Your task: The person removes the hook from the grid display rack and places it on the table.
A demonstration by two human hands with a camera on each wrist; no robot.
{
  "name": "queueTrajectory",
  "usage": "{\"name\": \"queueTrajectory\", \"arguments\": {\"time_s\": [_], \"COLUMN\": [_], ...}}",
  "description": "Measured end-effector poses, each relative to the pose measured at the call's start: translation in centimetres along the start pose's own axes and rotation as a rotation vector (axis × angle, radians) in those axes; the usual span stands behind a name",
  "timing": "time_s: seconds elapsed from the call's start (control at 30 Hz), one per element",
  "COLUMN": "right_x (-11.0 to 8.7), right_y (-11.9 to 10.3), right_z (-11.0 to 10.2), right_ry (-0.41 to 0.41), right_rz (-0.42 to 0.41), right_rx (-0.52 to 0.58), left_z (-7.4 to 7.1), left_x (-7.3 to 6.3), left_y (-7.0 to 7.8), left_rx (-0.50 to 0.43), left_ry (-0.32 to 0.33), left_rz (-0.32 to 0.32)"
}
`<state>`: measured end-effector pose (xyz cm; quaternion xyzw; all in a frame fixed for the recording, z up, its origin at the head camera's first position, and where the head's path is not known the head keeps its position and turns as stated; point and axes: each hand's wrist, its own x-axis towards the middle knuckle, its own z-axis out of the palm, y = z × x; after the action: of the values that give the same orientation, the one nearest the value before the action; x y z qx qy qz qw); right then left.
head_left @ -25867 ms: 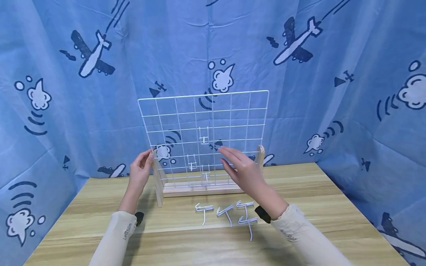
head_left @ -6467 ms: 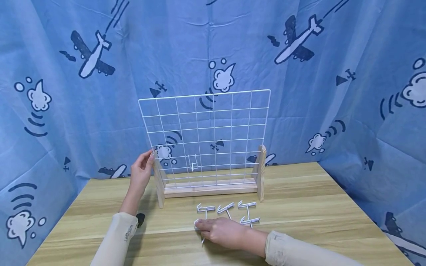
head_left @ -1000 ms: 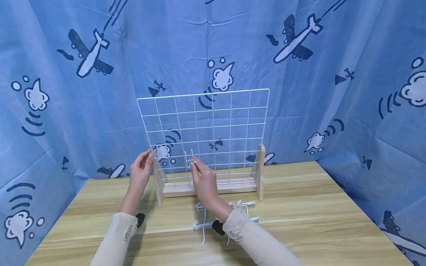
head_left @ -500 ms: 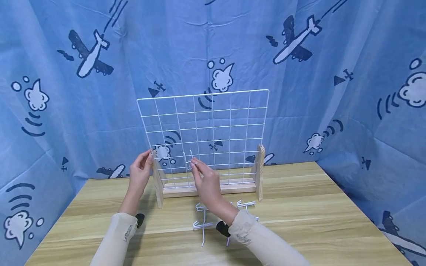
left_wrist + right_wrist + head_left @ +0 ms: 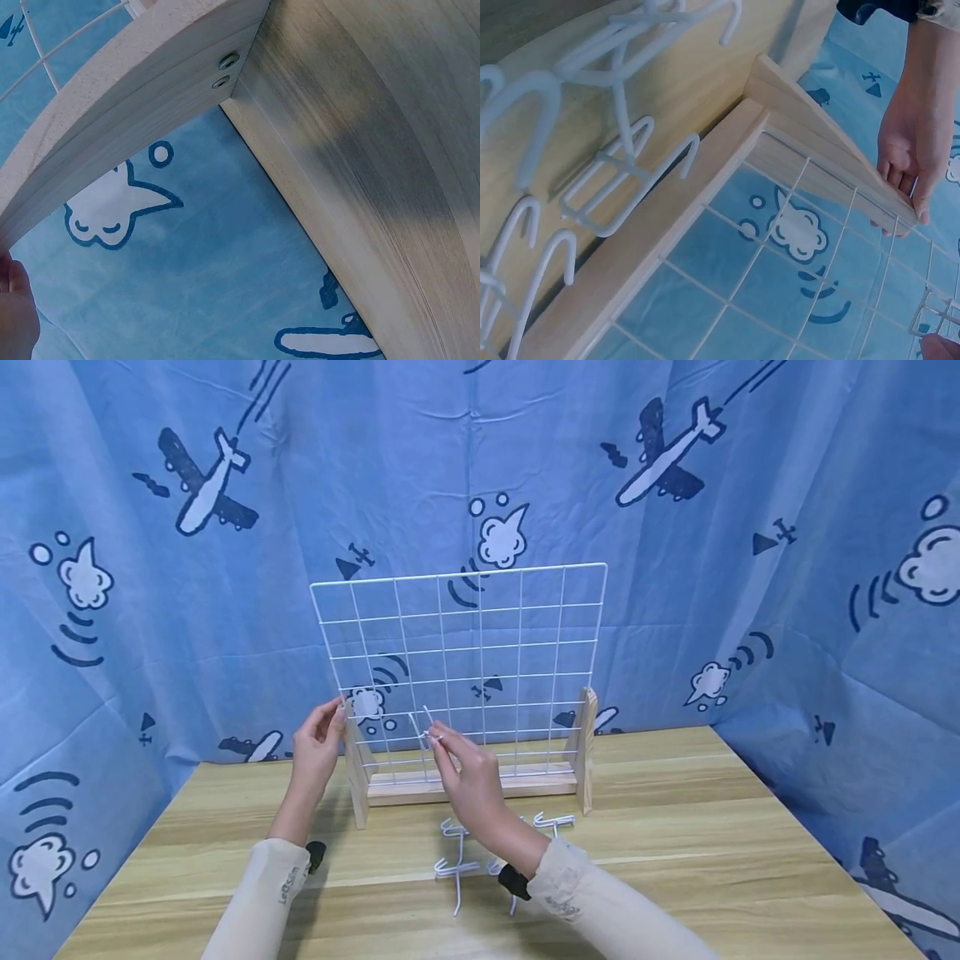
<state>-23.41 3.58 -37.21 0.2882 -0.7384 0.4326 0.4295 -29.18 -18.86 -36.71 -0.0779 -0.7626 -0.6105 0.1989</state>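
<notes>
A white wire grid panel [image 5: 482, 627] stands upright in a wooden stand [image 5: 480, 788]. My left hand [image 5: 315, 747] holds the top of the stand's left side post [image 5: 355, 777], thumb and fingers on either side of it. With thumb and forefinger, my right hand [image 5: 472, 777] pinches a white wire hook [image 5: 415, 725] at the grid's lower left; its two prongs lean to the left, overlapping the wires. In the right wrist view, that hook [image 5: 922, 319] shows beside a fingertip [image 5: 939, 349].
Several loose white hooks lie on the wooden table [image 5: 247, 827] before the stand, including a front hook [image 5: 457, 867] and a right-hand hook [image 5: 555, 821]; some are partly behind my right forearm. A blue printed curtain [image 5: 480, 460] hangs behind the grid.
Over the last second, my right hand has drawn slightly down and right, tilting the hook. Earlier, three hooks hung on the grid, then one; more now lie on the table. My left hand stays put.
</notes>
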Motion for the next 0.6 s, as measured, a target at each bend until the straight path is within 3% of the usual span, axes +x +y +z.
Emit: {"name": "queueTrajectory", "arguments": {"time_s": [0.13, 0.47, 0.6], "right_x": [-0.2, -1.3, -1.7], "right_y": [-0.2, -0.3, -0.5], "right_z": [-0.3, -1.1, -1.3], "right_ry": [-0.045, -0.180, -0.223], "right_rz": [-0.070, -0.263, -0.368], "right_rx": [-0.009, -0.102, -0.146], "left_z": [0.0, 0.0, 0.0], "left_x": [0.7, 0.7, 0.3], "left_y": [-1.7, -1.4, -0.4], "left_rx": [-0.008, -0.020, -0.035], "left_ry": [0.012, 0.001, -0.003], "left_rz": [0.035, -0.003, -0.016]}}
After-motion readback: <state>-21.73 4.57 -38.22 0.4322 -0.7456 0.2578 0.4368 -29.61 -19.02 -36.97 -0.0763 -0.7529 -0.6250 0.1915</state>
